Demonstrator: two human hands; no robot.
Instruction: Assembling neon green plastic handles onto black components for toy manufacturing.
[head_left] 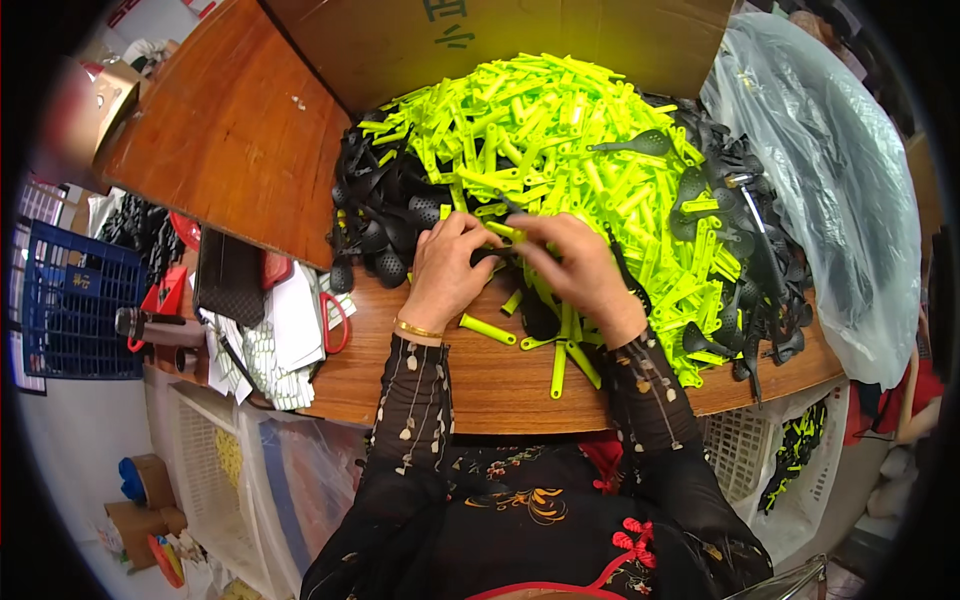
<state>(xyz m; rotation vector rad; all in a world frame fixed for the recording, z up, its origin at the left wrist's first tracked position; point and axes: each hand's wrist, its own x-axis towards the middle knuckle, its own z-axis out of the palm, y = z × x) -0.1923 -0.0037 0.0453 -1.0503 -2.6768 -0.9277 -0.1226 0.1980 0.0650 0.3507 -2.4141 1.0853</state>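
Note:
My left hand (pixel 448 268) and my right hand (pixel 578 268) meet over the wooden table, in front of a big heap. Between their fingertips is a short stretch of a neon yellow-green handle (pixel 503 230), which my right fingers close around. A dark, narrow piece (pixel 488 255), like the stem of a black utensil, is pinched in my left fingers; the fingers hide most of it. The heap holds many neon handles (pixel 560 120) with holes at their ends. Black utensil heads (pixel 385 225), some perforated, lie left of it. Below my hands rests a loose neon handle (pixel 487 329).
A cardboard box panel (pixel 600 35) stands behind the heap. Clear plastic sheeting (pixel 830 200) hangs at the right. Papers (pixel 296 330), red-handled scissors (pixel 336 322) and a dark pouch (pixel 232 278) lie left. A blue crate (pixel 80 300) and white baskets (pixel 205 470) stand beyond the table edge.

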